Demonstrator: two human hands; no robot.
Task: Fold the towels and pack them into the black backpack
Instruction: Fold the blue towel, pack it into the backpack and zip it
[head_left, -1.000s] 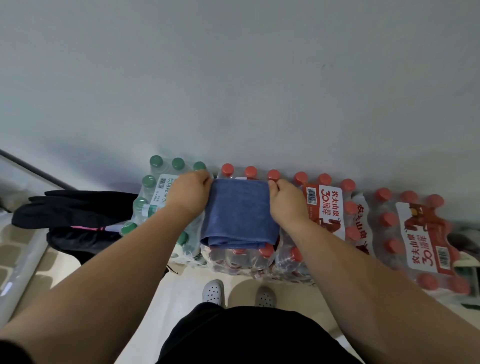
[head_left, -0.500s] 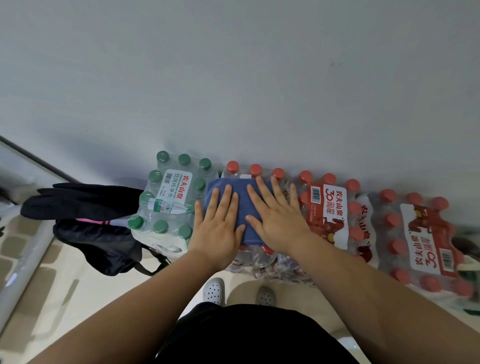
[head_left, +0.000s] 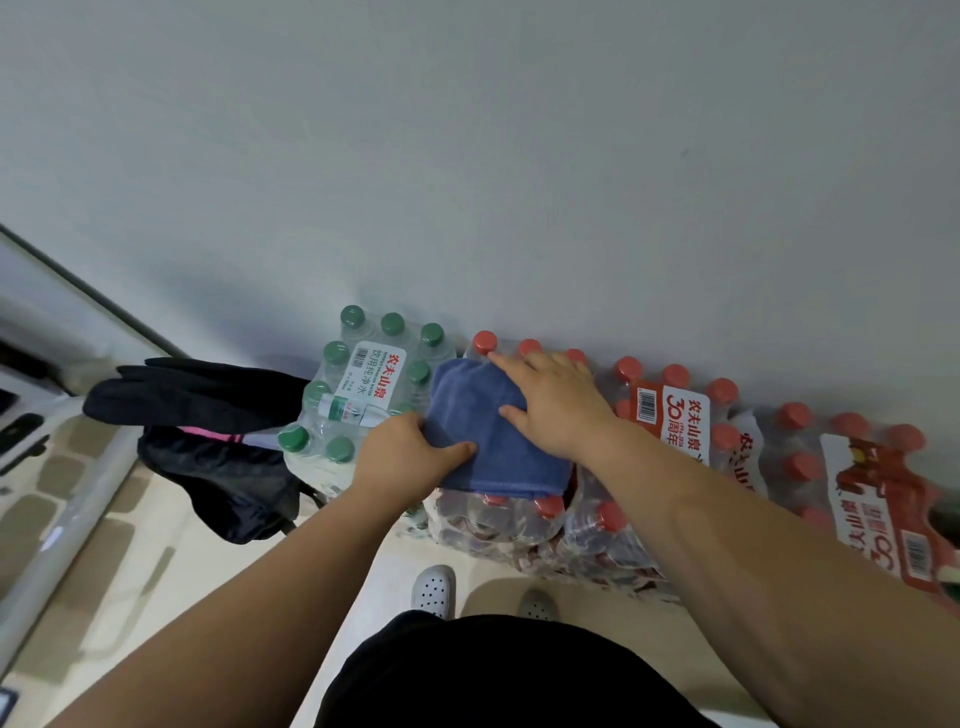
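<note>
A folded blue towel (head_left: 493, 447) lies on top of a shrink-wrapped pack of red-capped water bottles (head_left: 519, 519). My left hand (head_left: 405, 457) grips the towel's left edge, thumb on top and fingers tucked beneath. My right hand (head_left: 556, 400) rests flat on the towel's far right part, fingers spread. The black backpack (head_left: 223, 467) hangs open at the left, beside the green-capped bottle pack (head_left: 363, 384), its black flap (head_left: 192, 389) stretched out above it.
More red-capped bottle packs (head_left: 862, 478) line the grey wall to the right. My feet in white perforated clogs (head_left: 434, 590) stand on a pale floor below the packs. A grey rail (head_left: 62, 525) runs along the left.
Both hands had pressed flat on the towel half a second ago. Now my left hand has slid to the towel's left edge and gripped it, while my right hand moved toward the far right corner.
</note>
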